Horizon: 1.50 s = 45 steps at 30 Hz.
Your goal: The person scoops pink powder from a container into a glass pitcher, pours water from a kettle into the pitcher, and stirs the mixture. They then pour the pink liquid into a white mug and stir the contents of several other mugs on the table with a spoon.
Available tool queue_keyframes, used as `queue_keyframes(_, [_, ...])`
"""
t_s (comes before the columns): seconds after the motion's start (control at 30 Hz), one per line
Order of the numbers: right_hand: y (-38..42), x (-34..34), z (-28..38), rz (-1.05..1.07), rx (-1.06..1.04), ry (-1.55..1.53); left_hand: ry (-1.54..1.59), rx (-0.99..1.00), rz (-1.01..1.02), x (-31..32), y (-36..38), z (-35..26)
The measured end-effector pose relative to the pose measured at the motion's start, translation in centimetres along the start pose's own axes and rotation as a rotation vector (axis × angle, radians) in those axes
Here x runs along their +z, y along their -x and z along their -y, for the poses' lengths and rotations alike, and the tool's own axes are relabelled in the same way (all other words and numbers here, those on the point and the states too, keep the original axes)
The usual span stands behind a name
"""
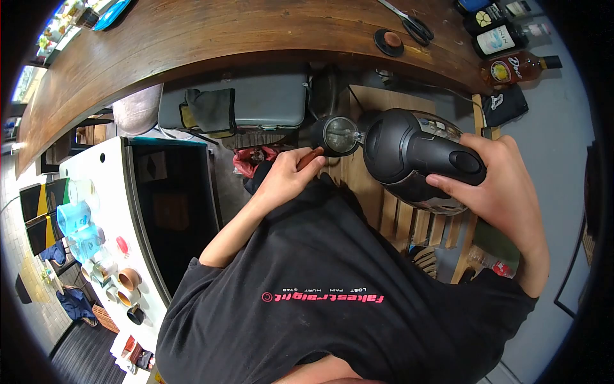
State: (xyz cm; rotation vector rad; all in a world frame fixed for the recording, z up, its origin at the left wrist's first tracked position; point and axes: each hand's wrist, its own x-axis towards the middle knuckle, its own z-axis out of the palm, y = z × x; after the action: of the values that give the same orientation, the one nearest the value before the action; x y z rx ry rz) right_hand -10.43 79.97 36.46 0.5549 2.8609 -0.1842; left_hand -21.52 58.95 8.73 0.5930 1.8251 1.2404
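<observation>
My right hand (pixel 495 182) grips the handle of a black electric kettle (pixel 387 144), which is tilted with its spout toward the left. A short, clear stream (pixel 359 137) shows between the spout and a small round dark pot (pixel 341 136). Liquid with a broken surface is visible inside the pot. My left hand (pixel 288 176) is closed around the pot's brown handle (pixel 309 159). Both vessels are held close in front of my black T-shirt, below the wooden counter's edge.
On the wooden counter (pixel 256 29) lie scissors (pixel 417 29) and a black disc with a brown knob (pixel 389 41). Several bottles (pixel 511 68) stand at its right end. A grey case (pixel 268 96) with a cloth is beneath. Cups (pixel 130 278) stand on a white surface (pixel 105 185) at left.
</observation>
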Motion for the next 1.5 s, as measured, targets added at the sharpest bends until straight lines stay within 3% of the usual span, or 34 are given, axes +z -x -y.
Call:
queue_keyframes(0.37, [-0.4,-0.2,0.0,0.067,0.004,-0.038,0.026,0.013,-0.007,-0.2,0.6,-0.2])
queue_keyframes(1.0, [-0.2,-0.1,0.2,-0.001,-0.065,-0.036,0.107,0.015,-0.031,-0.4,1.3,-0.4])
queue_keyframes(1.27, [-0.6,-0.2,0.5,0.099,0.002,-0.127,0.142,0.037,-0.078,-0.2,1.4,-0.1])
queue_keyframes(1.37, [0.0,0.3,0.8,-0.009,-0.027,-0.033,0.153,0.031,-0.081,-0.3,1.5,-0.2])
queue_keyframes(1.5, [-0.2,0.1,0.8,0.026,-0.021,-0.040,0.132,0.027,-0.067,-0.5,1.5,0.0])
